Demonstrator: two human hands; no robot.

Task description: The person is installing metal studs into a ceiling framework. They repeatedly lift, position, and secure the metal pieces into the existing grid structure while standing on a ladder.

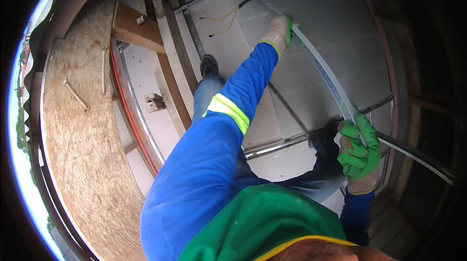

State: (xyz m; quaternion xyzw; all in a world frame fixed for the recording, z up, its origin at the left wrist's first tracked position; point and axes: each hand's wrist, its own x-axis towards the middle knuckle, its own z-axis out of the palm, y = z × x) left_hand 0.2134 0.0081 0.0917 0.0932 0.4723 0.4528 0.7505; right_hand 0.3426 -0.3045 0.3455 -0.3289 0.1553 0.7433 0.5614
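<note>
A long, thin, light grey metal profile (323, 64) runs slantwise from the far middle down to the right, with a row of small holes along part of it. My left hand (279, 32), in a white and green work glove, is closed round its far part. Closer to me, my right hand (361, 147), in a matching glove, grips the same profile with curled fingers. Beyond the right hand, the strip carries on toward the right rim. Grey panels (340, 32) lie beneath it.
A wooden board (97, 154) on the left carries two large nails (75, 95). Beside it run a red cable (129, 105) and wooden beams (138, 30). Yellow wires (226, 25) lie on the panels. Metal framing (277, 147) crosses near my feet; one dark shoe (209, 65) shows beside a beam.
</note>
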